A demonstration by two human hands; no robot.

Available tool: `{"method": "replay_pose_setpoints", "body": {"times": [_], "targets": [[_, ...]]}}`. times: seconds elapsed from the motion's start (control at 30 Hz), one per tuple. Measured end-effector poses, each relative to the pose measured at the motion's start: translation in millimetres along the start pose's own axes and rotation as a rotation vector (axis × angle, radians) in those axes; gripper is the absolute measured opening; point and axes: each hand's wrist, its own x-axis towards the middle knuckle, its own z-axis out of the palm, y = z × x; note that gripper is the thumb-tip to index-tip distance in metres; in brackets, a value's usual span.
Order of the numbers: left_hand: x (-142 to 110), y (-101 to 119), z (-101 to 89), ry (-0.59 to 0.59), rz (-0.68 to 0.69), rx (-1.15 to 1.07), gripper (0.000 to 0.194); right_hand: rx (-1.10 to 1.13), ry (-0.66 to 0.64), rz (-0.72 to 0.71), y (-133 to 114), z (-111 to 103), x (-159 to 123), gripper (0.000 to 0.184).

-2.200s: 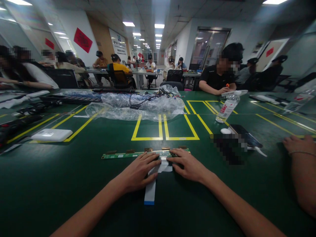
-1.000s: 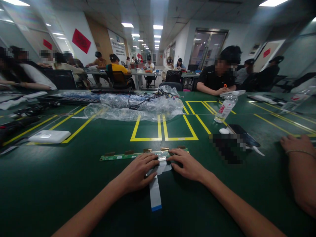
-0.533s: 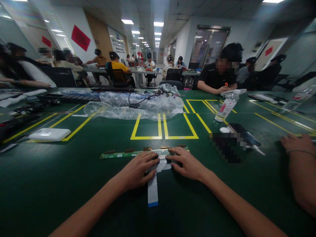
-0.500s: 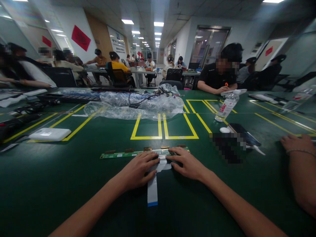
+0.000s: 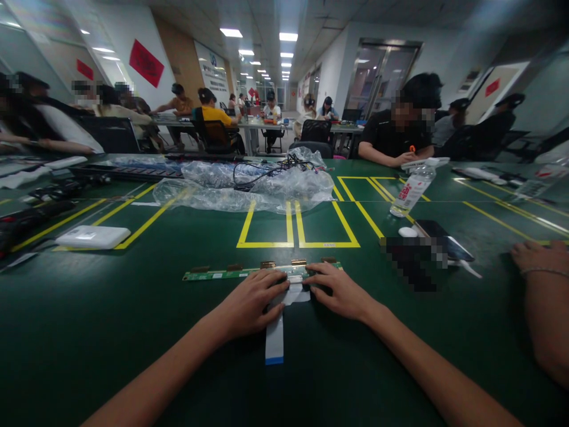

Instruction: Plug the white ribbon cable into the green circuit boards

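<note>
A long, narrow green circuit board [image 5: 231,274] lies across the dark green table in front of me, with several brown-gold tabs along its far edge. A white flat ribbon cable [image 5: 274,341] with a blue end runs from its near side toward me; part of it is folded by the connector. My left hand [image 5: 255,298] is closed over the cable, thumb against it, fingertips at the connector's left. To the right, my right hand [image 5: 340,290] rests with fingers spread, its fingertips touching the board and the connector's right end. The contact under the fingertips is hidden.
Clear plastic wrap [image 5: 249,190] with black cables stretches behind the board. A white box [image 5: 94,236] lies left; a bottle [image 5: 413,188] and a phone [image 5: 438,237] are right. Another person's arm [image 5: 549,308] rests at the right edge. A co-worker [image 5: 400,127] sits across the table.
The view has shifted slightly, so the table things appear a little higher. Both hands keep nearly the same place at the board and cable.
</note>
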Motion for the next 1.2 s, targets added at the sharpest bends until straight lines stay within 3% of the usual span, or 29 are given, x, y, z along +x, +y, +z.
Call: {"method": "replay_pose_setpoints", "body": {"times": [0.8, 1.2], "targets": [[3.4, 0.6, -3.1, 0.000, 0.012, 0.053, 0.050, -0.042, 0.025, -0.032, 1.8, 1.6, 1.6, 0.034], [2.5, -3.4, 3.4, 0.100, 0.082, 0.047, 0.042, -0.063, 0.060, -0.092, -2.6, -4.6, 0.4, 0.028]]}}
